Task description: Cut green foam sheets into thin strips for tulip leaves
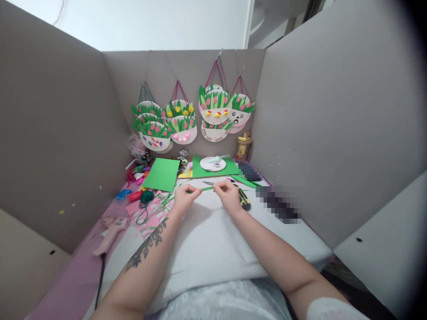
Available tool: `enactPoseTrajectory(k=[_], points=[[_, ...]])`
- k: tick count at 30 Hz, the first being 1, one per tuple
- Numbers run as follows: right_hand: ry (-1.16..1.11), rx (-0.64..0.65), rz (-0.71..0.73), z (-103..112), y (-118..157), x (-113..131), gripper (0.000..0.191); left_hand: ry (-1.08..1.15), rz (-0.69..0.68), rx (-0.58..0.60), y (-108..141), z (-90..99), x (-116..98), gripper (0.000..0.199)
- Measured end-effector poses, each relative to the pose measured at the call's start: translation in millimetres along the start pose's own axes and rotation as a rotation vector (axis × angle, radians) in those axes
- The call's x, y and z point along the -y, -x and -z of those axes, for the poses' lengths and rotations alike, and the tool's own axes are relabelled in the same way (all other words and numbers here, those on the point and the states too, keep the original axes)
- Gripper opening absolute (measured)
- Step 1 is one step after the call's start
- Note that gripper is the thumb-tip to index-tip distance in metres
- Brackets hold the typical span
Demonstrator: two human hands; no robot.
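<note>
A narrow green paper strip (207, 188) stretches between my two hands above the white-covered table. My left hand (186, 196) pinches one end between thumb and fingers. The other end sits in the pinched fingers of my right hand (228, 195). A pair of scissors with yellow and black handles (245, 202) is at my right hand, its blade (208, 183) pointing left past the fingers. The hand covers the scissors' middle, so I cannot tell whether they rest on the table or in the palm. Thin green paper scraps (167, 201) lie beside my left hand.
Green sheets (163, 174) and a white plate (207, 165) lie at the back. Left are dark green yarn (147, 197), pink paper scraps (156, 218) and a pink glue gun (115, 231). Paper-plate baskets (215, 113) hang on the back panel. Grey panels (333, 111) enclose the table.
</note>
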State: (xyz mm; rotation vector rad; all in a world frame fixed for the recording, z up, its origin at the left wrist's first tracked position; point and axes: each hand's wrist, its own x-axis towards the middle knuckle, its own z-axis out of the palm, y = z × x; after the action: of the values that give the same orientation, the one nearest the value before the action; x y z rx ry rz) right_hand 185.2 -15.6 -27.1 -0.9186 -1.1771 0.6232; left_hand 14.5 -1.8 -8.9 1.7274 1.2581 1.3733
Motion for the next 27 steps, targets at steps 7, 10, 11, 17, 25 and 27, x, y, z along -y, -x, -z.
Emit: enactPoseTrajectory(k=[7,10,11,17,25,27], points=[[0.062,0.055,-0.016,6.4,-2.4,-7.1,0.017,-0.096,-0.099,0.141,-1.8,8.4,7.3,0.019],[0.140,0.157,0.033,9.1,-1.3,-6.3,0.013,-0.160,-0.193,0.235,-2.2,11.6,8.3,0.010],[0.155,0.194,0.046,9.0,-0.5,-5.4,0.012,-0.176,-0.216,0.256,-2.0,11.5,7.9,0.008],[0.115,0.328,0.044,7.3,1.5,-7.7,0.009,-0.301,-0.364,0.275,-0.8,7.1,7.0,0.007],[-0.040,0.254,-0.081,16.3,-7.4,-14.3,0.017,-0.287,-0.346,0.236,-1.7,10.0,13.4,0.011],[-0.057,0.255,-0.097,16.6,-7.9,-12.9,0.018,-0.275,-0.327,0.243,-1.0,9.5,13.1,0.011]])
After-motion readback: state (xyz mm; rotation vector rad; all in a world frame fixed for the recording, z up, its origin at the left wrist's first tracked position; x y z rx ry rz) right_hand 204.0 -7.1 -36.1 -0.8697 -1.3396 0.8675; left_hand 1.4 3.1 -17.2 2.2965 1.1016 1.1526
